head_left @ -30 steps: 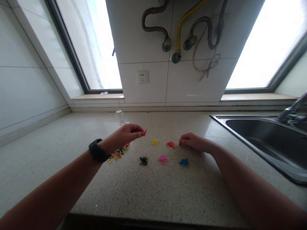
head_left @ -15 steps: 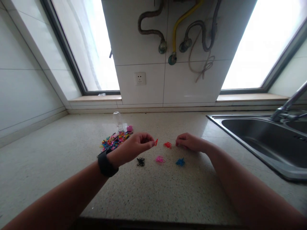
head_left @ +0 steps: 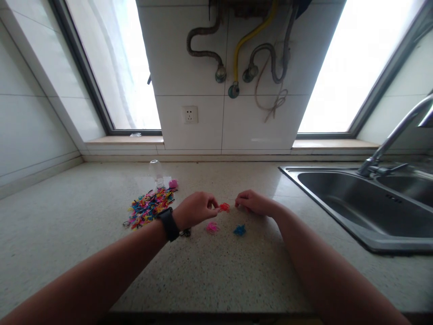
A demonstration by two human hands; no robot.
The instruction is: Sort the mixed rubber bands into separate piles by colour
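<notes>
My left hand [head_left: 199, 209], with a black watch on the wrist, has its fingertips pinched at the left edge of a small red pile of bands [head_left: 224, 207]; whether a band is still between them is too small to tell. Just right of that pile, my right hand [head_left: 252, 201] rests on the counter with its fingers curled together. A pink pile [head_left: 212, 228] and a blue pile [head_left: 239, 230] lie nearer me. The black pile [head_left: 186, 233] is partly hidden by my left wrist. A large heap of mixed coloured bands [head_left: 149, 207] spreads left of my left hand.
Behind the mixed heap stand a clear bottle [head_left: 156, 174] and a pink round object [head_left: 173, 183]. A steel sink [head_left: 338, 194] with a tap [head_left: 389, 140] is set in the counter [head_left: 203, 271] at the right. A tiled wall with hoses is at the back.
My left hand has moved to the red pile, where the red band it held no longer shows apart from the pile. The whole view has shifted, with the scene sliding left.
</notes>
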